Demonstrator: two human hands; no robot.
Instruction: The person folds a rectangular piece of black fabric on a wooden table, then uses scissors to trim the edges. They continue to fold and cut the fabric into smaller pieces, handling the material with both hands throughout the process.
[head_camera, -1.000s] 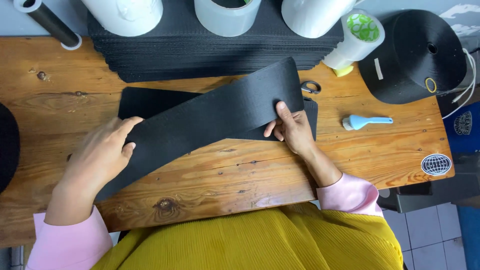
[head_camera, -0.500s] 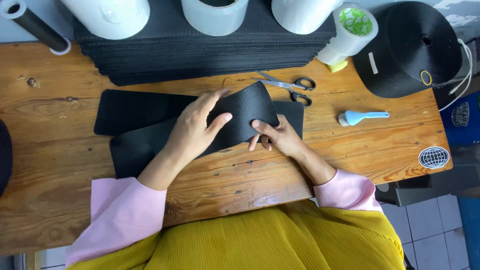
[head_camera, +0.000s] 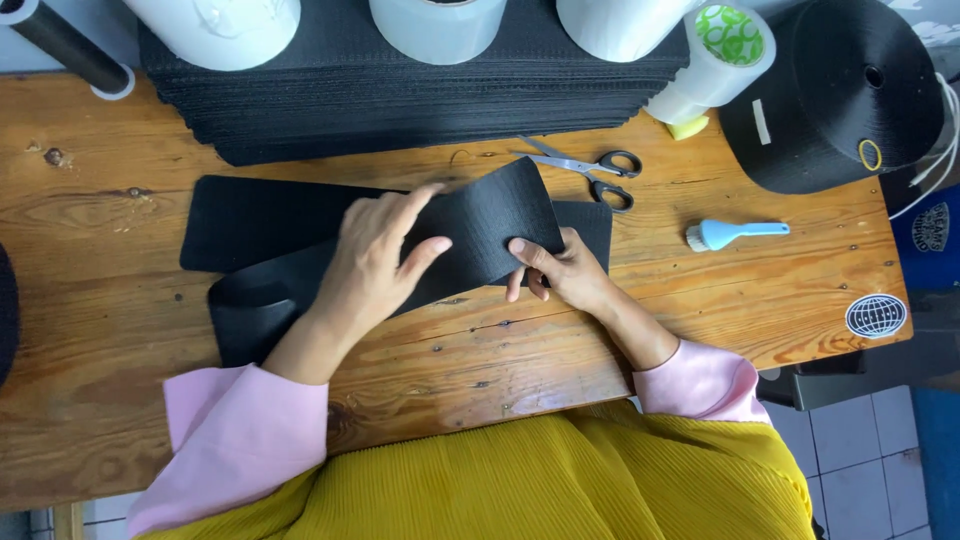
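Am pressing left hand (head_camera: 375, 255) flat, fingers spread, on black strip (head_camera: 480, 215) folded over mid-table. Right hand (head_camera: 560, 268) pinching strip's near right corner, thumb on top. Judging edges need aligning over lower strip (head_camera: 250, 215) before smoothing; scissors (head_camera: 590, 172) lying just beyond.

Mostly black against warm orange-brown wood

Black, finely textured strip (head_camera: 480, 225) and black stack of sheets (head_camera: 420, 95) along the table's (head_camera: 120, 330) far edge; knotted, streaked grain in the wood. Silver blades, black handles on the scissors (head_camera: 585, 170). Pale blue brush (head_camera: 735, 233) with whitish bristles. White rolls (head_camera: 435, 22); one cone (head_camera: 715, 60) capped in a green-and-white pattern. Black spool (head_camera: 840, 95) at the far right corner. Pink sleeves (head_camera: 235, 435), mustard-yellow ribbed garment (head_camera: 560, 480).
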